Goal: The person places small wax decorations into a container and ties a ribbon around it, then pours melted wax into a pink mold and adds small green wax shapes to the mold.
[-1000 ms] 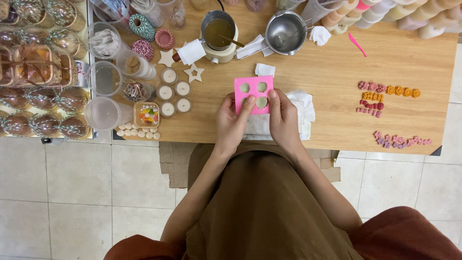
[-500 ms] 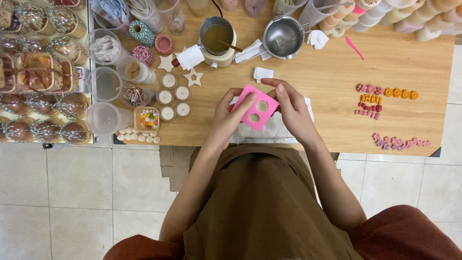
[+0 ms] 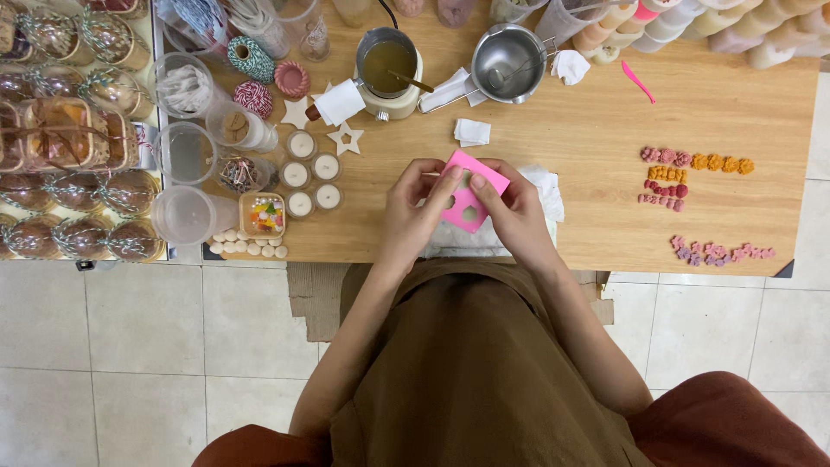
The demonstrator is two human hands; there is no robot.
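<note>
Holding a pink mould (image 3: 469, 192) in both hands, we have it lifted and tilted just above the white cloth (image 3: 527, 207) at the tabletop's (image 3: 588, 138) near edge. Left hand (image 3: 415, 207) pinches the mould's left edge, thumb and fingers closed on it; right hand (image 3: 514, 212) closes on the right side, fingertips bending the soft sheet. Round cavities face up, so the two-sided grip looks like flexing the mould, our guess. The cloth below would catch anything that drops.

Containers: a melting pot (image 3: 387, 69) holds brownish liquid with a stick in it. The steel pot (image 3: 510, 62) looks empty apart from a utensil. Small tins (image 3: 311, 169) left of the hands are filled with white wax. A small square box (image 3: 263, 214) holds mixed coloured bits. Clear cups (image 3: 186, 151) at the left edge; contents hard to tell. White pellets (image 3: 246, 248) lie loose in a row by the edge.

Pink and orange flower pieces (image 3: 692, 164) sit in rows well apart on the right, sorted by colour. Twine spools (image 3: 251, 59) and star cutouts (image 3: 347, 138) sit near the pots.
</note>
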